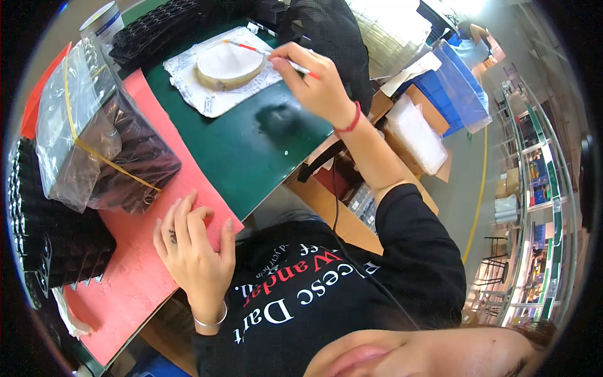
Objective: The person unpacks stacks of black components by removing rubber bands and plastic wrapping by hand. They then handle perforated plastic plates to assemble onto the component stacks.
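Two hands — right hand (317, 85) grasping red-and-white pen (270, 55); left hand (191, 242) released, flat on red mat (135, 276).

Bright daylight, sharp centre — fisheye-bent, dark rim

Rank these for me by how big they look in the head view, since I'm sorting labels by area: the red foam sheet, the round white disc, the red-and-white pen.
1. Red foam sheet, clearly largest.
2. Round white disc.
3. Red-and-white pen in the right hand, thinnest by far, though about as long as the disc is wide.
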`<state>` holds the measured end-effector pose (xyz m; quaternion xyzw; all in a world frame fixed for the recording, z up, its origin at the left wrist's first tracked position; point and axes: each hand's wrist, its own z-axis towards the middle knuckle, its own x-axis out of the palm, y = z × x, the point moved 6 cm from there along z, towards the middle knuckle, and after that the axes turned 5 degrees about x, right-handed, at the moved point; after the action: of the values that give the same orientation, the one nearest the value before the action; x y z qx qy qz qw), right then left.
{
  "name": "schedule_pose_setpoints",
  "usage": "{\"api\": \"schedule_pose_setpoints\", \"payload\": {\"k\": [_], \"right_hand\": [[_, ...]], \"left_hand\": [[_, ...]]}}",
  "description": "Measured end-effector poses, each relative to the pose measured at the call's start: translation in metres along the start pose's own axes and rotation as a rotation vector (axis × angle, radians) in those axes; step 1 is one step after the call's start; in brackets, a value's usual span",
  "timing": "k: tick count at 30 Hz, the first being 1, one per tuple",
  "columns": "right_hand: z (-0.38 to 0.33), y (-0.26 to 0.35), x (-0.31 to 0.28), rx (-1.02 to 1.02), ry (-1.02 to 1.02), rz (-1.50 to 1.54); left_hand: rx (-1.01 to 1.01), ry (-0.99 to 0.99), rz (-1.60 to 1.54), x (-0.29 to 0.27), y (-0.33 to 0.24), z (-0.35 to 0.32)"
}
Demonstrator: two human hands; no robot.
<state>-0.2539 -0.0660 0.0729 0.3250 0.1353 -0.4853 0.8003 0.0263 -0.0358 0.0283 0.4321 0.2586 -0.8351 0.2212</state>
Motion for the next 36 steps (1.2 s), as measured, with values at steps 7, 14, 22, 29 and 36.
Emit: {"api": "schedule_pose_setpoints", "payload": {"k": [7,14,22,29,36], "right_hand": [[0.014,-0.018,0.011,-0.07,0.103,-0.099],[-0.031,0.008,0.008,0.07,0.176,-0.182],[-0.053,0.033,-0.014,0.003,0.087,-0.274],[-0.03,0.092,-0.016,-0.25,0.122,0.02],[-0.008,0.129,-0.001,-0.398,0.168,0.085]], "left_hand": [[0.016,-0.014,0.016,0.001,-0.001,0.0],[-0.019,-0.004,-0.015,-0.001,0.002,-0.002],[-0.001,-0.007,-0.008,0.002,0.002,0.0],[0.011,-0.025,-0.225,-0.022,0.009,-0.001],[0.184,-0.29,-0.132,-0.104,0.014,0.019]]}}
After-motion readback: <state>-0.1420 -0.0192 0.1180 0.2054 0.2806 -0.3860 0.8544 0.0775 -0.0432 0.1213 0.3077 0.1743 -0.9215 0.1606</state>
